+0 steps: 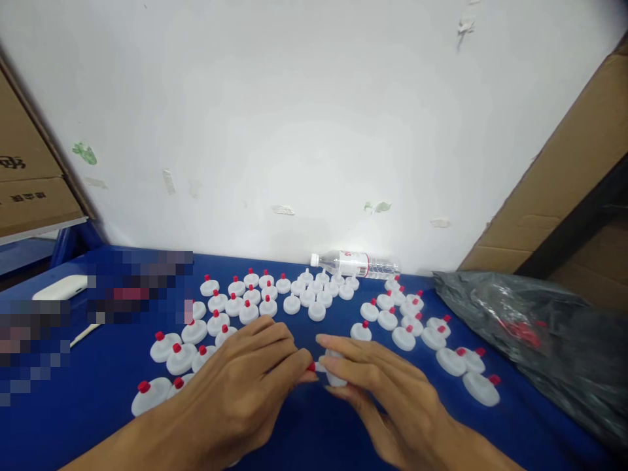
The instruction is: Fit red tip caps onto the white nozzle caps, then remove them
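Note:
Low over the blue table, my right hand (387, 386) grips a white plastic nozzle lid (336, 367) by its round base, turned on its side with its spout toward the left. My left hand (255, 373) pinches a small red cap (311, 367) at the tip of that spout. Whether the cap is fully seated cannot be seen. Several lids with red caps, such as one lid (181, 358), stand to the left and behind my left hand. More capped lids (403, 337) are spread at the right. Uncapped lids (316, 310) cluster at the back middle.
A clear plastic bottle (353, 263) lies against the white wall (314, 131). A dark plastic bag (564, 347) with red caps (524, 332) inside is at the right, near cardboard (554, 176). A white device (61, 286) lies at the left by blurred items. Cardboard boxes (34, 196) stand beyond.

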A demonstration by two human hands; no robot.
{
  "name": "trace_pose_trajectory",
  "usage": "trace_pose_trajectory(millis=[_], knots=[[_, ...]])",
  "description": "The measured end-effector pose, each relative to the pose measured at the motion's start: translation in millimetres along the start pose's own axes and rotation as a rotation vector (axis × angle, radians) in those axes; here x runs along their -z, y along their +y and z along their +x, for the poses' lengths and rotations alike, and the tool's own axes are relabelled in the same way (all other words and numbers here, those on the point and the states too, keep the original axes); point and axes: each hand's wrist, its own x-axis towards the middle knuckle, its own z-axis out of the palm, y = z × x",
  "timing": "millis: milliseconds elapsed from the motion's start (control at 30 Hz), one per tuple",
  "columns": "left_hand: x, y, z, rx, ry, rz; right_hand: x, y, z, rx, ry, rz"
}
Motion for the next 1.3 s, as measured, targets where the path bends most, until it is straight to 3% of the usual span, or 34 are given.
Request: trace_pose_trajectory(millis=[167, 367, 533, 667, 900, 1067, 1300], knots=[[1, -1, 8, 0.004, 0.023, 0.024, 3, -4, 9, -0.055, -0.022, -0.195], [5, -17, 10, -0.008, 0.056, 0.276, 1, 2, 7, -0.119, -0.087, -0.117], [7, -39, 9, 0.040, -0.036, 0.420, -4, 10, 0, -0.302, -0.215, -0.057], [4, -44, 8, 0.090, -0.137, 0.406, -5, 12, 0, -0.356, -0.199, -0.076], [-3, -46, 0, 0.134, -0.237, 0.359, -9, 10, -4, -0.244, -0.250, -0.141], [-10, -52, -10, 0.191, -0.365, 0.319, -10, 23, -10, -0.260, -0.211, -0.298], [-9, -51, -4, 0.164, -0.339, 0.237, -6, 17, -4, -0.243, -0.143, -0.325]])
